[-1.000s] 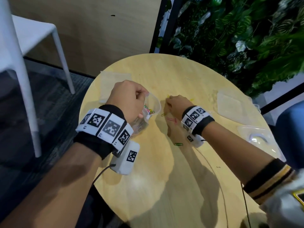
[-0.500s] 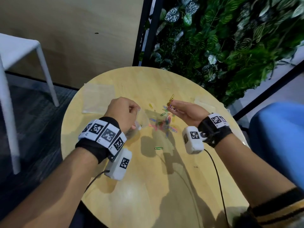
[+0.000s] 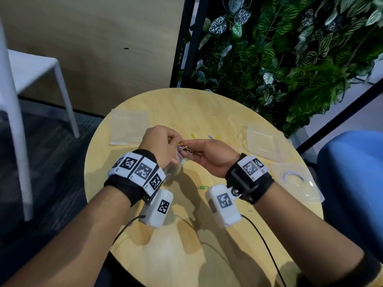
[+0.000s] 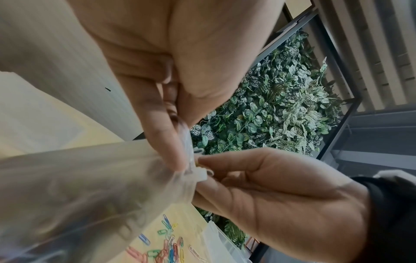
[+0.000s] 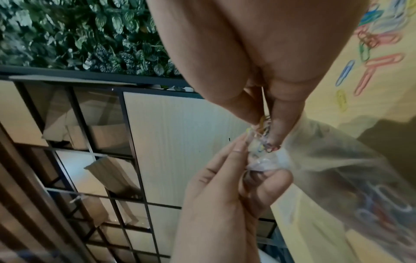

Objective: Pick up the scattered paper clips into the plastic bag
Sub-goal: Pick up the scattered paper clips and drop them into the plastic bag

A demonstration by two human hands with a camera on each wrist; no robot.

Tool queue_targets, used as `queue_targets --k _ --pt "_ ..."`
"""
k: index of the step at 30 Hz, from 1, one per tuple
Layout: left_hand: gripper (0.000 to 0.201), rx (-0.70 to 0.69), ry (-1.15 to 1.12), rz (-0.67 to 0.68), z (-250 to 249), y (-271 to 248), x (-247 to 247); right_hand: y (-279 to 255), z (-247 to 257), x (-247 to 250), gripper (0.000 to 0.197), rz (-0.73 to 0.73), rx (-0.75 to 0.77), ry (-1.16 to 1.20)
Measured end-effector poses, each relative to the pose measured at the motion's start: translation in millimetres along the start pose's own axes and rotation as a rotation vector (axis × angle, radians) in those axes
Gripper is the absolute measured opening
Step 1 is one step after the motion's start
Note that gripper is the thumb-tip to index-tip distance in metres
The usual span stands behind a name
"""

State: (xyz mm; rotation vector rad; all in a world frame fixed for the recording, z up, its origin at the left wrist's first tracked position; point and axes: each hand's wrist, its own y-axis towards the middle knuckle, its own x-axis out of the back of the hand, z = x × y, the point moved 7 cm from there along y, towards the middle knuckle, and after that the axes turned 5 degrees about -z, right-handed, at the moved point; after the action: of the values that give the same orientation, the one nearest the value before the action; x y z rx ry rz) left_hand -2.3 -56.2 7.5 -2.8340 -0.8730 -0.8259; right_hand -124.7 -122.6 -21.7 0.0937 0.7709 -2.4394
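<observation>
since half a second ago a pinch of paper clips [image 5: 265,140] has been carried by the right hand [image 3: 213,160] to the plastic bag [image 4: 90,192] mouth, gripped by the left hand [image 3: 161,146] above the table [image 3: 186,235] centre, so dropping in seems imminent.

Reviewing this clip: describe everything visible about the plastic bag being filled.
The plastic bag is clear, thin, crumpled film, held off the round table. The left hand pinches its mouth; the right hand pushes a cluster of coloured paper clips into the opening. More clips already lie at its sagging bottom.
</observation>
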Motion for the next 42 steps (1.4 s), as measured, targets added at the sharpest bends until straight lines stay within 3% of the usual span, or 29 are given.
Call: queue_targets --k 5,8,11,15,18,21,24,27,29,30,32,34,35,38,42 --pt "0.019 -0.002 -0.005 0.010 0.2 0.7 0.8 2.2 8.1 -3.8 0.035 -0.011 0.063 -0.291" --pt "0.019 0.016 -0.030 0.033 -0.5 -0.5 -0.4 7.1 14.7 3.1 0.018 -0.117 0.223 -0.635" --pt "0.019 0.014 -0.039 0.053 -2.2 -1.3 -4.4 7.5 20.0 4.2 0.009 -0.169 0.339 -0.834" --pt "0.018 0.009 -0.018 0.036 -2.5 0.7 -2.6 8.0 22.6 -5.0 0.028 -0.107 0.411 -1.053" --pt "0.018 -0.001 -0.009 0.029 -2.5 1.6 -0.1 6.3 25.4 -3.9 0.033 -0.081 0.424 -1.017" --pt "0.017 -0.005 -0.006 0.039 -1.6 0.9 -1.3 1.7 30.2 -3.3 0.015 -0.072 0.523 -1.023" --pt "0.018 -0.012 -0.002 0.032 -0.7 -0.5 -0.5 -0.1 21.4 -13.1 0.017 0.161 0.449 -1.120" --pt "0.019 -0.023 -0.008 0.018 2.2 0.3 3.1 10.0 31.4 -4.4 0.024 0.277 0.347 -0.807" --pt "0.019 -0.025 -0.009 0.003 6.2 3.6 5.0 37.0 50.6 20.9 0.024 0.142 0.346 -0.598" --pt "0.019 -0.025 0.005 -0.014 8.7 5.4 6.1 56.6 59.5 35.9 0.023 0.046 0.371 -0.622" --pt "0.019 -0.035 0.034 -0.051 11.8 9.1 6.9 102.2 78.4 67.9 0.021 -0.158 0.434 -0.957" --pt "0.019 -0.043 0.035 -0.084 13.2 10.5 7.2 141.3 90.5 92.7 0.040 -0.308 0.399 -1.408" --pt "0.019 -0.046 0.033 -0.094 13.7 11.2 7.4 156.7 94.6 102.2 0.051 -0.368 0.357 -1.521" --pt "0.019 -0.052 0.036 -0.089 14.9 10.8 8.6 195.4 100.7 107.9 0.061 -0.401 0.307 -1.597" --pt "0.019 -0.059 0.050 -0.074 13.8 11.4 11.4 221.2 84.8 102.3 0.051 -0.342 0.277 -1.814"
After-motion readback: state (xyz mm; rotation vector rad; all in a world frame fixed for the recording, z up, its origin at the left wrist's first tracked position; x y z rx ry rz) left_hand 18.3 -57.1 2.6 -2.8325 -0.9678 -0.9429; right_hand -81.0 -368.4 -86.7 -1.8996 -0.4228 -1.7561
